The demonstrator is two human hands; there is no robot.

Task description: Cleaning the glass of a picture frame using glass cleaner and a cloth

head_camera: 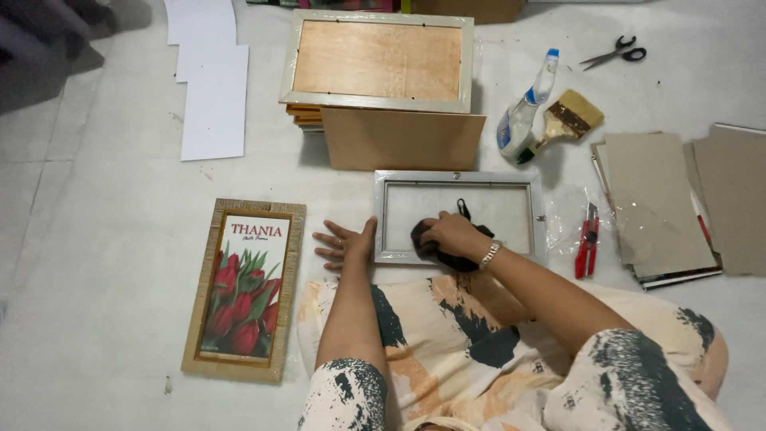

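Pressing hand: right hand [448, 234] clenched on a dark crumpled cloth [447, 254] over glass
Bracing hand: left hand [345, 243] flat, released, against silver rectangular frame [459, 178]
Surface: pale smooth floor [96, 239]

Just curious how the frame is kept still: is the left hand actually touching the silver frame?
Touching. The head view shows the left hand lying flat on the floor with its thumb side pressed against the silver frame's left edge, no gap visible.
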